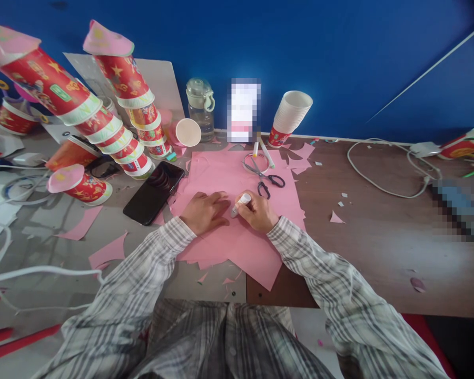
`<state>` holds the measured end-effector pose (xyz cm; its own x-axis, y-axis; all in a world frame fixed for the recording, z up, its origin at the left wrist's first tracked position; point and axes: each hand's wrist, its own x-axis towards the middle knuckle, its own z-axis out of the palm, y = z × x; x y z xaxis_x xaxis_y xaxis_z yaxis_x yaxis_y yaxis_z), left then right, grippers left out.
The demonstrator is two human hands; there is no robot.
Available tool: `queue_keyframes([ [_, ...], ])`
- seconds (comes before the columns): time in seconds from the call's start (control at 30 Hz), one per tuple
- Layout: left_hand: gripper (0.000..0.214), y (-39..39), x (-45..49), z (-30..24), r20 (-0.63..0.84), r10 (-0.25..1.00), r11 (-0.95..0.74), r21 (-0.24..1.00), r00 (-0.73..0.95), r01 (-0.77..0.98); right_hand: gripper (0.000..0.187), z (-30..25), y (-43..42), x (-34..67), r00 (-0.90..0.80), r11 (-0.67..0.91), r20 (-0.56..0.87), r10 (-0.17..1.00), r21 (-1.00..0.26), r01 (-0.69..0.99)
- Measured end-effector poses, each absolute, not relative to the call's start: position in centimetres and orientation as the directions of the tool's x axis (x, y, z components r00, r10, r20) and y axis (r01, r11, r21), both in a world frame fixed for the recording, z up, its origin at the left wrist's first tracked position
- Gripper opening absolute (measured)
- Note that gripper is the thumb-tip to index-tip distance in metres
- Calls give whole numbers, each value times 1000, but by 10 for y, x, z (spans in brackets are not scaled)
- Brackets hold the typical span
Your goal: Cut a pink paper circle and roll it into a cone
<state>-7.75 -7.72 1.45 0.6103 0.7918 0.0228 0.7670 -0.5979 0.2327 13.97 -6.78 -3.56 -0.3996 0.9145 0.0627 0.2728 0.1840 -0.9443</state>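
Note:
Pink paper sheets (240, 258) lie in front of me on the desk. My left hand (206, 212) rests on the paper with its fingers spread, holding nothing. A short white glue stick (242, 204) is tilted over the paper in my right hand (258, 211), gripped between thumb and fingers; its lower end is close to the paper, and whether it touches I cannot tell. Just beyond my right hand lie scissors (265, 180) with black handles. White markers (264, 152) lie at the paper's far edge.
At left stand a tall stack of red paper cups (59, 89) and a second cup stack (122, 79), both pink-topped. A black phone (154, 193) lies left of the paper. A water bottle (200, 110) and nested cups (290, 118) stand by the blue wall. A white cable (379, 189) loops at right.

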Motion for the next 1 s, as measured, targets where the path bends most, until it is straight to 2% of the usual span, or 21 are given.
queue_keyframes([
  [0.13,54,-77,-78,14,19,790,-600,232,613,766,25,-30,-65,144,-429,86,-8,903,-976,200],
  [0.27,55,-77,-78,12,27,788,-604,234,616,762,37,-31,-57,145,-304,-36,-57,951,-997,75],
  [0.33,56,-77,-79,11,30,786,-606,236,618,760,39,-33,-57,144,-277,0,-26,960,-996,93],
  [0.47,56,-77,-78,12,22,792,-598,233,610,767,27,-34,-62,141,-338,113,40,940,-974,199],
  [0.63,55,-77,-77,15,-2,788,-600,225,616,768,25,-27,-60,149,-490,87,-52,870,-963,257],
  [0.7,54,-77,-77,15,-5,784,-604,226,621,764,27,-27,-56,153,-467,47,-76,881,-968,246],
  [0.8,54,-77,-77,15,-4,784,-604,229,621,764,31,-29,-50,156,-344,-2,-55,937,-989,151],
  [0.87,55,-77,-78,14,-5,786,-601,229,618,766,31,-32,-49,155,-316,33,-9,949,-991,127],
  [1.0,56,-77,-77,13,-3,786,-600,235,618,765,24,-36,-55,149,-404,169,70,912,-962,216],
])
